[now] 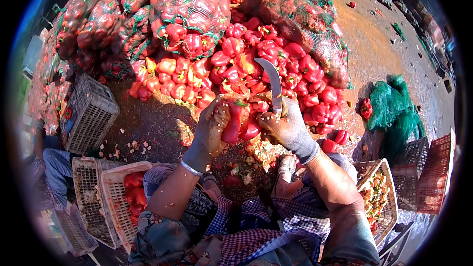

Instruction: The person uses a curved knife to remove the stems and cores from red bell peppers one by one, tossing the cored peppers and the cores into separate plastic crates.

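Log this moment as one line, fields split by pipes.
left hand: gripping red pepper | right hand: holding curved knife | ahead: pepper heap | left side: crate with red pieces

Opened red pepper (233, 125), curved knife (275, 83) beside it, tip leftward

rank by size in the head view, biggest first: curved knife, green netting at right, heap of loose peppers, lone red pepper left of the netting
1. Heap of loose peppers
2. Green netting
3. Curved knife
4. Lone red pepper
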A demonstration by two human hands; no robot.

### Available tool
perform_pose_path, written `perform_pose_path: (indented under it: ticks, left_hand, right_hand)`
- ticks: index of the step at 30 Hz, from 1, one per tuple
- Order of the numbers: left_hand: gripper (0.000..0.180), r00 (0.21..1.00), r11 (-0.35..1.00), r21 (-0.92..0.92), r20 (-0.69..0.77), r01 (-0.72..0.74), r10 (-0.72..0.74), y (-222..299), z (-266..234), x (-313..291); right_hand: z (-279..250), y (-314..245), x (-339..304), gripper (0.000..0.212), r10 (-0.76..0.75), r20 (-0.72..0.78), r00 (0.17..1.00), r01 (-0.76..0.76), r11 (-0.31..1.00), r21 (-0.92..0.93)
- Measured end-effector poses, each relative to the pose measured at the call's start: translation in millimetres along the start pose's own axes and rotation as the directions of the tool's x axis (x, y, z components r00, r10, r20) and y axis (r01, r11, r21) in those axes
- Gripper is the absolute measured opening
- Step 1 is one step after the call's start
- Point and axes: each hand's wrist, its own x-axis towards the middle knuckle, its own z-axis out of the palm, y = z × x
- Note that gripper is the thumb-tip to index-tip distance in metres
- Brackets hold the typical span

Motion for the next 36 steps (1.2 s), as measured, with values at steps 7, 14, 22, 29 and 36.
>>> perform_pose_path:
  ticks: [7,14,22,29,36]
  left_hand:
    - [0.026,0.992,0.93,-0.365,-0.099,0.041,-0.082,-9,4,6]
    - [0.017,0.98,0.928,-0.371,-0.193,-0.035,-0.04,-14,-1,13]
    - [0.032,0.988,1.0,0.012,-0.154,0.026,-0.024,-9,9,8]
    - [0.031,0.998,0.998,0.04,0.033,0.046,-0.047,-27,-1,3]
    - [0.06,0.988,0.987,0.138,0.117,0.087,-0.104,-8,2,0]
  right_hand:
    - [10,9,5,0.015,0.164,-0.002,0.986,-0.156,0.944,0.291]
    - [13,14,8,0.026,0.002,0.015,1.0,0.001,0.977,-0.212]
    - [7,0,6,0.065,-0.11,0.207,0.972,0.225,0.686,-0.692]
    - [3,12,4,0.066,-0.125,0.236,0.964,0.259,0.659,-0.706]
    - [-6,21,11,0.043,-0.247,0.215,0.945,0.309,0.891,-0.332]
